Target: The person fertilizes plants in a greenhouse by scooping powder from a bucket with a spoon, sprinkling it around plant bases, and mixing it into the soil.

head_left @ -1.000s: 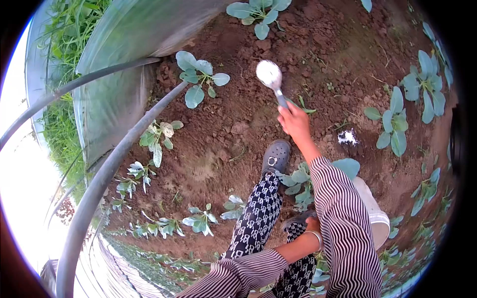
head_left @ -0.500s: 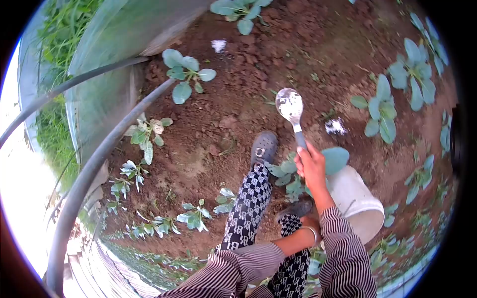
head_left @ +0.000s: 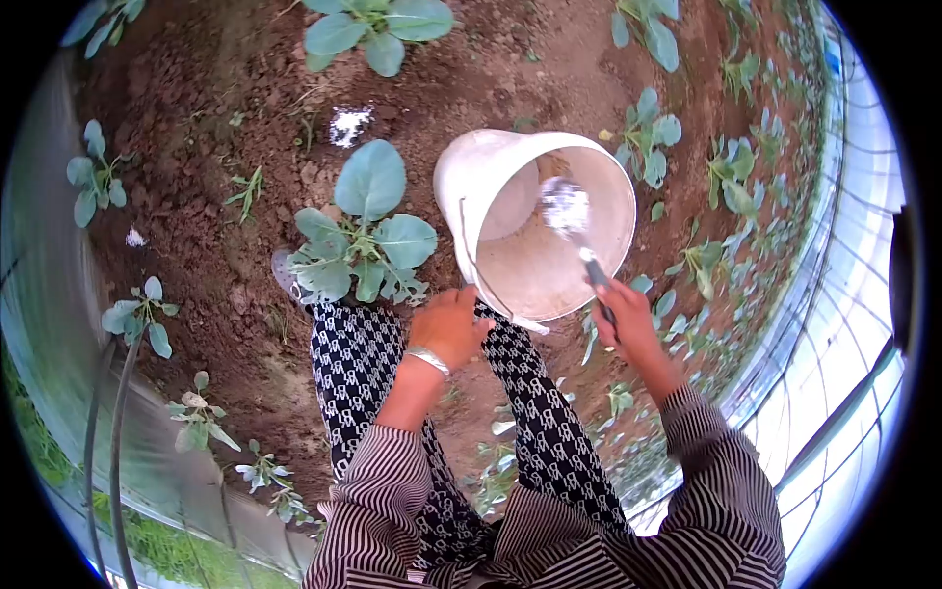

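Note:
My right hand (head_left: 628,319) is closed round the dark grey handle of a large metal spoon (head_left: 593,267). The spoon's bowl carries white powder (head_left: 565,206) and sits at the mouth of a white bucket (head_left: 461,162), which tilts with its opening toward me. Inside, the bucket's wall looks stained and brownish. My left hand (head_left: 446,332), with a silver bangle at the wrist, has its fingers curled at the bucket's near left edge, seemingly gripping it; the exact hold is partly hidden. A thin wire handle (head_left: 476,257) hangs across the rim.
A broad-leaved plant (head_left: 368,245) with chewed leaves grows just left of the bucket. White powder (head_left: 349,126) lies on the soil beyond it, with a smaller patch (head_left: 135,238) at left. More plants (head_left: 648,137) stand right; a hose-like pipe (head_left: 118,442) runs at lower left.
The view has turned to the right. The spoon has gone from out over the soil to the bucket's mouth and now bears more powder. My left hand and the bucket's opening have come into plain view.

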Motion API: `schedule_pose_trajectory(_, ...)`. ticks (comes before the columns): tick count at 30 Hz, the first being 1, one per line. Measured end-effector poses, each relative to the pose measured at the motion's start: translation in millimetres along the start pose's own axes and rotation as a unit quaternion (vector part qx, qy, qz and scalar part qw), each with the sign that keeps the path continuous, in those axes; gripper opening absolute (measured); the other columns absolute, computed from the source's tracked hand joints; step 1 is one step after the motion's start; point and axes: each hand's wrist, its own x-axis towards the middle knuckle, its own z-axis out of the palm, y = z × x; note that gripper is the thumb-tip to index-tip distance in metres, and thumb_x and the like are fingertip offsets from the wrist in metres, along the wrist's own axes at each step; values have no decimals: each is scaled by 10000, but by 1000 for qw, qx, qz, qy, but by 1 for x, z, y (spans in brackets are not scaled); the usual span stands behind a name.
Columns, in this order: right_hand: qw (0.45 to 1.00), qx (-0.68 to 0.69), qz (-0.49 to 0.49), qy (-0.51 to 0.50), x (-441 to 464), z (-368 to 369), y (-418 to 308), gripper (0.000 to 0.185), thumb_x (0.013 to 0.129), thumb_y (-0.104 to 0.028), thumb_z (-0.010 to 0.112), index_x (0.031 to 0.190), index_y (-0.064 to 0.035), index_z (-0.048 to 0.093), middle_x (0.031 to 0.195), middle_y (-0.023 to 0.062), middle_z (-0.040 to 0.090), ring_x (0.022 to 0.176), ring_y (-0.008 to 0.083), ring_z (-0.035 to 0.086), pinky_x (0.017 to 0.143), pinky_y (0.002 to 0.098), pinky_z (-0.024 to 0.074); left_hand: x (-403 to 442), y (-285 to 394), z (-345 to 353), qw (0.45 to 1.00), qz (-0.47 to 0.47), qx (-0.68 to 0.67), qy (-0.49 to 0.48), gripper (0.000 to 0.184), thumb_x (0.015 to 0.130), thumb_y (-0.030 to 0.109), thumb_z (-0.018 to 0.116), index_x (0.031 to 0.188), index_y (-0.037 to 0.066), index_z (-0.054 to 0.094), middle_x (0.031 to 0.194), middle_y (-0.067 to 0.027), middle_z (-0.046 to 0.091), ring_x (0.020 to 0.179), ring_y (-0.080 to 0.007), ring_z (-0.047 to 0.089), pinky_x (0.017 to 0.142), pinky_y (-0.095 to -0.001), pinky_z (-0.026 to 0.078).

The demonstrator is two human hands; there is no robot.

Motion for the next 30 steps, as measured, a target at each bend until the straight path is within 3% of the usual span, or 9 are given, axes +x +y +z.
schedule_pose_trajectory(2, 999, -20, 32, -22, 69, -1, 23, 238, 887, -214, 548, 747, -23, 567, 487, 7, 459, 351, 87, 377, 334, 253, 270, 8, 1, 11, 994, 29, -25, 107, 437, 840, 350, 603, 1108, 7, 557, 1050, -192, 602, 972, -356, 582, 838, -424, 464)
schedule_pose_trajectory(4, 999, -32, 31, -9, 150, 10, 48, 249, 857, -186, 551, 679, -13, 573, 515, 63, 516, 362, 146, 442, 355, 306, 320, 15, 2, 19, 986, 16, -66, 154, 391, 833, 338, 622, 1014, -8, 594, 989, -190, 620, 901, -358, 604, 788, -429, 478)
schedule_pose_trajectory(5, 998, -58, 16, 23, 173, 25, 43, 247, 850, -193, 559, 689, -8, 580, 520, 70, 524, 365, 160, 452, 362, 314, 336, 17, 5, 23, 981, 10, -54, 189, 338, 830, 303, 637, 929, -19, 605, 895, -184, 627, 836, -337, 621, 727, -412, 487)
schedule_pose_trajectory(9, 976, -168, -65, 124, 292, 63, 98, 228, 822, -201, 603, 781, 22, 618, 558, 83, 554, 380, 173, 468, 365, 322, 352, 24, 4, 35, 975, -10, -88, 206, 369, 829, 332, 634, 895, -18, 540, 874, -202, 578, 807, -378, 584, 690, -448, 469)
schedule_pose_trajectory(11, 987, -87, -25, 136, 275, 93, 70, 206, 835, -165, 590, 838, 38, 625, 567, 86, 559, 371, 153, 438, 345, 304, 323, 25, 1, 41, 971, 2, -95, 220, 353, 823, 311, 646, 868, -18, 526, 850, -193, 570, 772, -372, 575, 671, -443, 465)
schedule_pose_trajectory(14, 982, 168, 68, 44, 269, 105, 71, 185, 847, -162, 575, 866, 19, 607, 608, 88, 556, 400, 138, 425, 343, 285, 308, 27, -1, 39, 967, 7, -97, 233, 336, 814, 284, 662, 842, -18, 518, 812, -180, 564, 732, -353, 567, 656, -432, 464)
schedule_pose_trajectory(19, 967, 244, 69, 2, 238, 81, 80, 168, 850, -156, 591, 901, 3, 609, 644, 93, 563, 423, 106, 429, 343, 250, 313, 28, 0, 37, 967, -1, -111, 230, 324, 804, 279, 669, 856, -16, 546, 827, -186, 580, 749, -347, 582, 665, -427, 472)
schedule_pose_trajectory(22, 960, 270, 66, -33, 210, 65, 79, 184, 852, -168, 601, 947, -11, 588, 654, 73, 546, 426, 79, 412, 344, 228, 301, 28, 1, 34, 968, 5, -90, 236, 284, 805, 239, 672, 853, -29, 589, 806, -168, 616, 716, -276, 636, 647, -356, 500)
schedule_pose_trajectory(30, 971, 220, 29, -87, 130, 23, 58, 192, 888, -163, 566, 1016, -22, 538, 664, 46, 524, 425, 58, 386, 344, 205, 286, 25, -1, 28, 976, 2, -35, 216, 367, 803, 337, 655, 864, -21, 605, 847, -170, 604, 790, -307, 612, 705, -413, 485)
